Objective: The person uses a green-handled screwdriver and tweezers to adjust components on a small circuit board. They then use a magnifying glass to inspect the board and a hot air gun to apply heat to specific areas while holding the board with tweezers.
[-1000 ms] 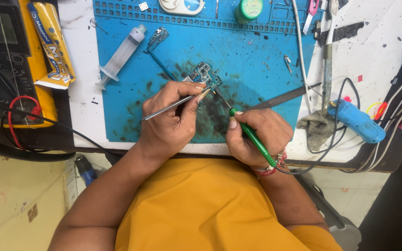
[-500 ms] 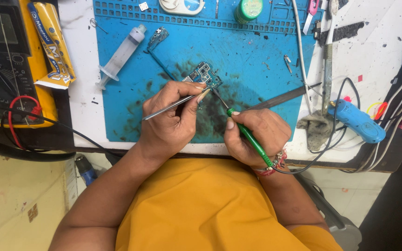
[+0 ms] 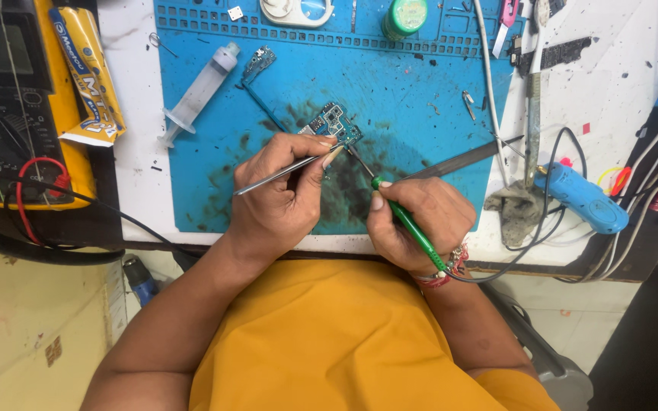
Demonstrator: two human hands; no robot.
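A small blue circuit board (image 3: pixel 332 122) lies on a stained blue work mat (image 3: pixel 413 91). My left hand (image 3: pixel 279 198) grips metal tweezers (image 3: pixel 276 175) whose tips reach the board's near edge. My right hand (image 3: pixel 413 221) holds a green-handled soldering iron (image 3: pixel 405 224) like a pen, its dark tip touching the board's right side. The iron's black cord runs off past my right wrist.
A clear syringe (image 3: pixel 196 95) and a small board with a flex cable (image 3: pixel 257 65) lie on the mat's left part. A yellow multimeter (image 3: pixel 9 106) sits far left, a blue tool (image 3: pixel 580 198) and cables at right, a green tin (image 3: pixel 404 15) at the top.
Both hands hold nearly the same pose; the iron tip has shifted very slightly at the board.
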